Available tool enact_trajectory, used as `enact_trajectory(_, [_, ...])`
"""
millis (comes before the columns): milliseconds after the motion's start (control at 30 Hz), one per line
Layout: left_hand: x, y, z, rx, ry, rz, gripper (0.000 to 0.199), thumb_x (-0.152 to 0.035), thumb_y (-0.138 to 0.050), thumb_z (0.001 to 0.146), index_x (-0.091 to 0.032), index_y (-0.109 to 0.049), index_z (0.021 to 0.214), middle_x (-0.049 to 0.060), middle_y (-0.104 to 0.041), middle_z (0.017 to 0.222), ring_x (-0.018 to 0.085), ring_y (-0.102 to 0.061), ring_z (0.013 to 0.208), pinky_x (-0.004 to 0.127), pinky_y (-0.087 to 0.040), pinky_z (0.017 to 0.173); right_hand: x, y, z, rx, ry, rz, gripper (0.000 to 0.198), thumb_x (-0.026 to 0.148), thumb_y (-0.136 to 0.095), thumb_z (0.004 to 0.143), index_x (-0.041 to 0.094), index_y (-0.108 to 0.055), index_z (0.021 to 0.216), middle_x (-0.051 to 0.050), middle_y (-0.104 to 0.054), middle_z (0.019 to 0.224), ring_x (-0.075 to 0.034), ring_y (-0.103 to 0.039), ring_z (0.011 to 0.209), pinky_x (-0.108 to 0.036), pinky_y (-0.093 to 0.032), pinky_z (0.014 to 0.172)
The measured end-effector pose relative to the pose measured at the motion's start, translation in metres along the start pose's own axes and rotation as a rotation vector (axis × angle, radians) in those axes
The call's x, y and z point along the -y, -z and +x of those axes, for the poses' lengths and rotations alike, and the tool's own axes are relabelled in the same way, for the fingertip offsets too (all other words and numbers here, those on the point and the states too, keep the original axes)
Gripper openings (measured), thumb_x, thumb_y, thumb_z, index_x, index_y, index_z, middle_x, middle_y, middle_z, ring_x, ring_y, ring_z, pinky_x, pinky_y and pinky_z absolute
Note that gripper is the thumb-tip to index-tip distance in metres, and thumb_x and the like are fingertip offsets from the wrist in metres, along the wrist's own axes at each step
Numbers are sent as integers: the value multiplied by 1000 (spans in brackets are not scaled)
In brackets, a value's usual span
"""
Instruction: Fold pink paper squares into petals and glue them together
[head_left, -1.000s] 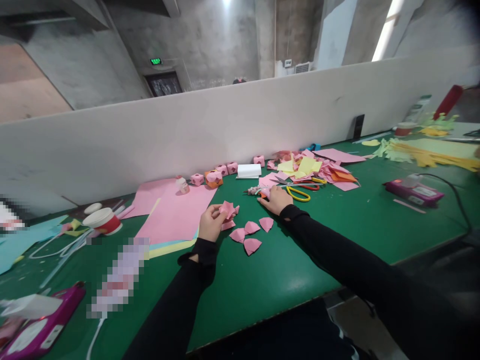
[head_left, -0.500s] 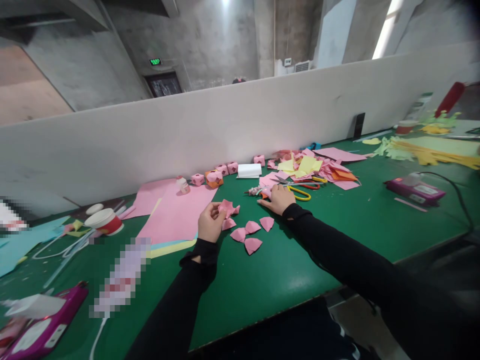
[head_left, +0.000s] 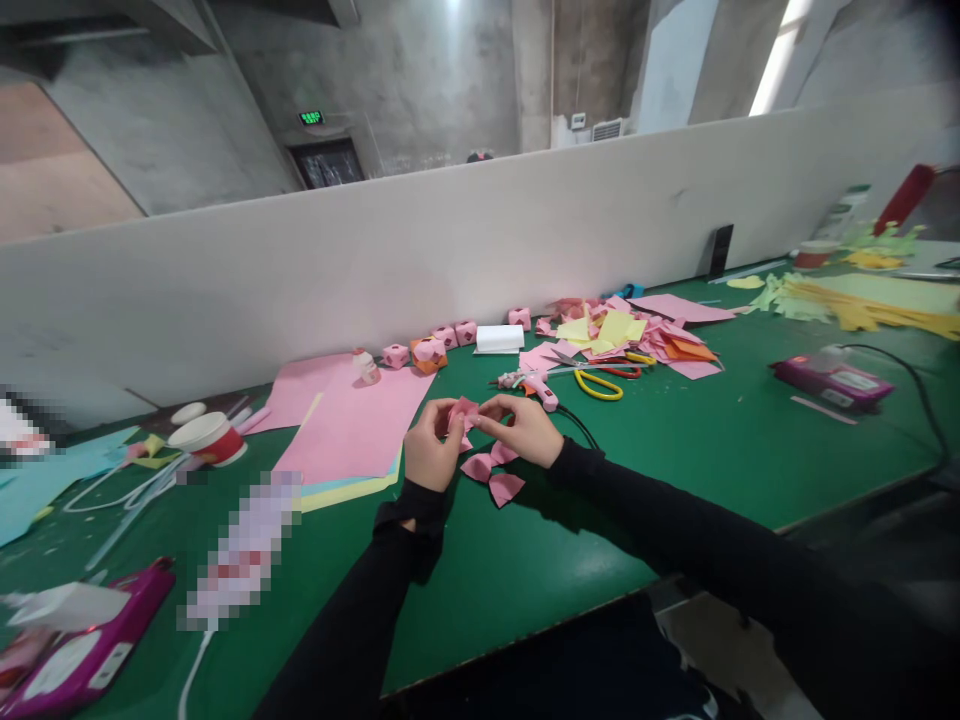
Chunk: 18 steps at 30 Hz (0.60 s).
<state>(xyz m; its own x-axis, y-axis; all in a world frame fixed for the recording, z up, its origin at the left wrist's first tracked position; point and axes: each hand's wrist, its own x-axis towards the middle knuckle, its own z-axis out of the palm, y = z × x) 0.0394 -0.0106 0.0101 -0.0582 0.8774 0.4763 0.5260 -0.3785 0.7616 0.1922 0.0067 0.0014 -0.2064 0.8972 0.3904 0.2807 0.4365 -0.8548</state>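
Between my two hands is a folded pink paper piece (head_left: pixel 463 408). My left hand (head_left: pixel 433 446) pinches it from the left, and the fingers of my right hand (head_left: pixel 523 428) close on its right edge. Part of the piece is hidden behind my fingers. Just below, several pink folded paper petals (head_left: pixel 506 489) lie on the green table (head_left: pixel 570 570), some partly covered by my right hand. Beyond my right hand a pink glue gun (head_left: pixel 538 387) rests on the table with its black cord trailing right.
Scissors with yellow handles (head_left: pixel 598 385) lie by a heap of paper scraps (head_left: pixel 615 330). Pink sheets (head_left: pixel 352 430) spread to the left, near a paper cup (head_left: pixel 208 440). Small pink paper boxes (head_left: pixel 395 356) line the white partition (head_left: pixel 420 250). A purple packet (head_left: pixel 832 382) is at right.
My right hand has left the glue gun and come back to the left, onto the pink paper piece. My left hand still holds that piece and has shifted slightly right.
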Motion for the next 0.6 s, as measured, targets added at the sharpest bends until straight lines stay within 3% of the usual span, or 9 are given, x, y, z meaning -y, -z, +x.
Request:
enact_trajectory(300, [-8, -1, -5, 42, -75, 28, 18, -29, -52, 81, -19, -62, 93, 3, -69, 88, 14, -64, 73, 24, -51, 70, -4, -3, -1, -7, -2, 103, 21, 36, -63, 77, 16, -65, 79, -3, -70, 70, -14, -64, 62, -25, -50, 60])
enact_trajectory(433, [-12, -2, -5, 42, -73, -66, 23, -30, -56, 79, -19, -60, 99, 6, -66, 101, 16, -63, 87, 26, -51, 72, 2, 1, -3, -112, 132, -32, 20, 36, -60, 80, 17, -65, 76, -3, -70, 71, -14, -63, 63, -25, -50, 62])
enact_trajectory(500, [-14, -2, -5, 52, -12, -211, 31, -29, -61, 74, -19, -57, 103, 9, -62, 110, 19, -61, 97, 28, -52, 74, 2, 6, -4, -165, 247, -140, 19, 35, -57, 83, 18, -66, 80, -4, -71, 79, -15, -65, 73, -28, -50, 71])
enact_trajectory(600, [-17, 1, -2, 132, 217, -491, 37, -25, -61, 68, -18, -53, 103, 10, -60, 111, 21, -63, 95, 30, -54, 71, 2, 17, -3, -221, 385, -307, 17, 31, -53, 85, 21, -67, 86, -6, -72, 92, -17, -65, 88, -31, -48, 83])
